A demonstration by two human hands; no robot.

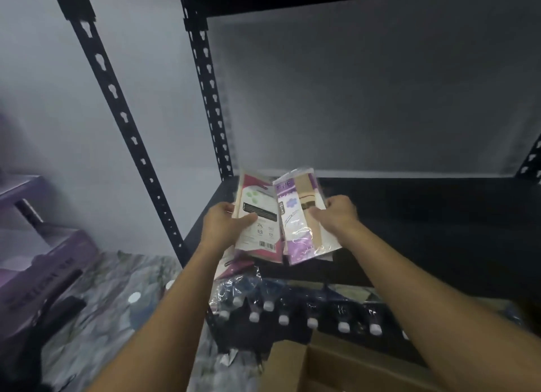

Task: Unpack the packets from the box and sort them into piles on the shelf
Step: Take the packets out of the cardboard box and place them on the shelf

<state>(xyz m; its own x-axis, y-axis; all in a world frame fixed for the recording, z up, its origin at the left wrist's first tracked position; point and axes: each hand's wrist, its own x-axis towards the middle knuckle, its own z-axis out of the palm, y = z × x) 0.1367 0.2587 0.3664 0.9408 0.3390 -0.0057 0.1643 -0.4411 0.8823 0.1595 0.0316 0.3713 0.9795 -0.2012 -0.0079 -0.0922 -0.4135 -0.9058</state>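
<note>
The left hand (225,220) grips a red-and-white packet (260,236), thumb curled over its face. The right hand (336,213) pinches a purple packet (298,230) by its edge. Both packets are held side by side above the black shelf (409,216), and the cardboard box (336,368) sits below.

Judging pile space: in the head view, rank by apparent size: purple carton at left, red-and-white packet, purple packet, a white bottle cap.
1. purple carton
2. red-and-white packet and purple packet: alike, not ranked
3. white bottle cap
</note>
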